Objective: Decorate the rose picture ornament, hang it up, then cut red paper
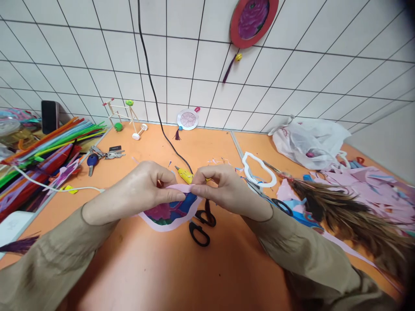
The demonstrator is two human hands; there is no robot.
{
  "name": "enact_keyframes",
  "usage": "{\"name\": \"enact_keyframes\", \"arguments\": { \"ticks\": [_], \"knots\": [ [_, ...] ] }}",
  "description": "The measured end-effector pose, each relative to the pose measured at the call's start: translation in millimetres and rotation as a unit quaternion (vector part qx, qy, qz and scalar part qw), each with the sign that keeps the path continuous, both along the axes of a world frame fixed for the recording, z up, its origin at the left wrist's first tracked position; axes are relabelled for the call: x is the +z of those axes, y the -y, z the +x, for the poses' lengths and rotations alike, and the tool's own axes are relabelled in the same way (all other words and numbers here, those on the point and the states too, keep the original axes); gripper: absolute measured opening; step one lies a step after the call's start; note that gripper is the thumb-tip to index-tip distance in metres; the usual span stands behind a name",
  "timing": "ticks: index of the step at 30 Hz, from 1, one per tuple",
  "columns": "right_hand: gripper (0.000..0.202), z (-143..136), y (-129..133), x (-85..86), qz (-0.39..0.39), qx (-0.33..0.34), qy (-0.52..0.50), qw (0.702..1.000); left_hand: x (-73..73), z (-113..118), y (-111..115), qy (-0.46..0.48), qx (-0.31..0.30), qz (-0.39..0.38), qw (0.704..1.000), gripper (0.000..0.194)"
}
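A flat piece with a pink border and a blue and magenta flower picture (162,214) is held up over the orange table. My left hand (155,185) pinches its pink upper edge between thumb and fingers. Close beside it, my right hand (217,185) pinches the same edge farther right. Behind the hands lies a yellow glue gun (183,174), partly hidden, with a black cord running up the wall. Black-handled scissors (200,233) rest on the table just right of the flower picture.
Colourful pipe cleaners (48,151), keys (93,160) and a phone (50,116) are at the left. A stick model (125,119) and small round fan (188,119) stand near the tiled wall. Rightward are a white frame (259,170), plastic bag (308,140), feathers (346,211) and pink scraps (372,185).
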State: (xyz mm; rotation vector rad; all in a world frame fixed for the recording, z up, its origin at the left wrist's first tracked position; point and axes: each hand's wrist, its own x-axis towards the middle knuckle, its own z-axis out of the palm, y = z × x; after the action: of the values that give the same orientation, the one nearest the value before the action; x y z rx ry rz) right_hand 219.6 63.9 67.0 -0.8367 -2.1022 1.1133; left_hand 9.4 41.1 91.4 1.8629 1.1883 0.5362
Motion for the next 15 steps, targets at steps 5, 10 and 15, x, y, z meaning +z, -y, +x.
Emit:
{"name": "enact_keyframes", "arguments": {
  "ticks": [5, 10, 15],
  "knots": [
    [0.025, 3.1, -1.2, 2.3, -0.043, 0.026, -0.01, 0.999, 2.5, -8.4, -8.5, 0.013, 0.011, -0.052, 0.998, 0.027],
    [0.027, -1.7, -0.1, -0.9, -0.019, 0.025, -0.002, 1.0, 5.3, -3.0, -5.6, 0.028, 0.009, -0.05, 0.998, 0.03],
    [0.025, 1.3, -2.8, -1.7, -0.023, -0.035, -0.048, 0.998, 1.1, -12.3, -10.4, 0.15, 0.104, -0.095, 0.979, 0.036]
  ]
}}
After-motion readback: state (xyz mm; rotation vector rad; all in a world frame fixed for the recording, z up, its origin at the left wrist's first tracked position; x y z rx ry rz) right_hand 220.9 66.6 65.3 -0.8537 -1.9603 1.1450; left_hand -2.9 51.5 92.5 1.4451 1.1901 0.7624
